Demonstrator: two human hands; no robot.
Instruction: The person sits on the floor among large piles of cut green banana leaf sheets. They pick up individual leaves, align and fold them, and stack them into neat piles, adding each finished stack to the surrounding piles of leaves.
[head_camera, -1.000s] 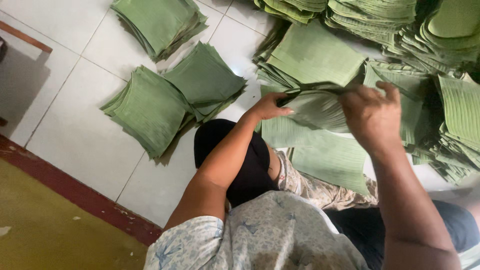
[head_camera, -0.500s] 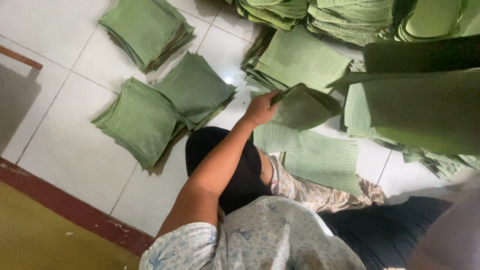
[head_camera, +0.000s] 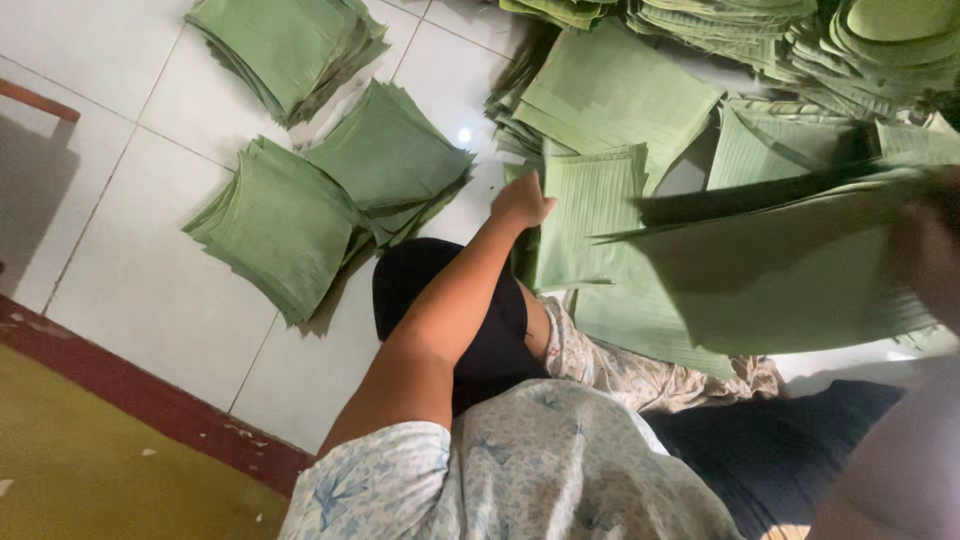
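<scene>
- My left hand (head_camera: 522, 200) is stretched out to the far side, over my knee, and its fingers are closed on the near left edge of a square green leaf sheet (head_camera: 590, 215).
- This leaf sheet lies flat in the middle of the scene, on top of other green sheets, just near a big leaf pile (head_camera: 615, 90) that is farther away.
- My right hand (head_camera: 925, 250) is at the right edge of the view and very blurred. It seems to hold a large green leaf piece (head_camera: 790, 270) which is lifted close to the camera, but I cannot tell how far the fingers are open.
- The large leaf piece covers a part of the sheets behind it and throws a dark shadow on them.
- On the white tiled floor (head_camera: 120, 290) to the left there are two stacks of cut leaves, one nearer (head_camera: 275, 225) and one a little farther (head_camera: 390, 155); they overlap at the edges.
- One more stack (head_camera: 285, 45) lies at the far left, apart from these two.
- At the far right, many leaf bundles (head_camera: 860, 50) are heaped together.
- My dark trousers (head_camera: 470, 320) and my light flowered shirt (head_camera: 520, 470) are at the near side.
- A red-brown border (head_camera: 140, 400) and a yellow floor (head_camera: 90, 470) are at the near left.
</scene>
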